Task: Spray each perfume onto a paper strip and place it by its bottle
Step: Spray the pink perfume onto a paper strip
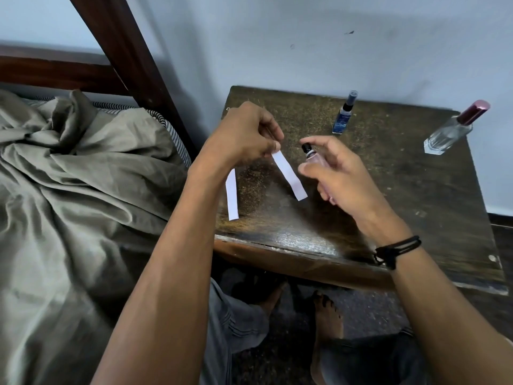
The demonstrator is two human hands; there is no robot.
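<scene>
My left hand (245, 134) pinches the top end of a white paper strip (290, 176), which hangs slanted above the dark wooden table (402, 190). My right hand (341, 173) grips a small pink perfume bottle (312, 157) with a black nozzle, its tip pointing at the strip from close by. A second white strip (231, 194) lies flat near the table's left edge. A blue perfume bottle (344, 113) stands at the back of the table. Farther right stands a clear bottle with a maroon cap (455, 127).
A bed with rumpled olive sheets (83, 176) and a dark wooden frame (130, 59) adjoins the table's left side. A pale wall (333, 37) rises right behind the table. My bare feet (324, 323) rest on the floor below the table's front edge.
</scene>
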